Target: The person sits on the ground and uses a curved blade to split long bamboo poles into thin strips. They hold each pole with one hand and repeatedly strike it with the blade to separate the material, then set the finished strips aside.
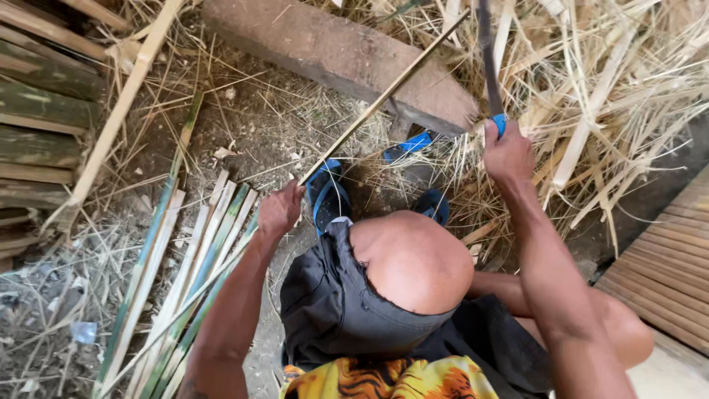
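Left hand (281,210) closed around a thin bamboo strip (384,96), gripping its near end; strip runs up and right, lying across the wooden block (340,55). Right hand (506,151) fisted on the blue handle of a long dark blade (487,59) (blade points up, tip out of frame), raised near the block's right end, apart from the strip. Blue sandals (329,196) sit on the dirt between the hands, just below the block. Bundle of split bamboo slats (199,258), green and pale, lies on the ground beside the left forearm. Dry shavings (605,81) piled to the right, stacked bamboo (40,111) far left.
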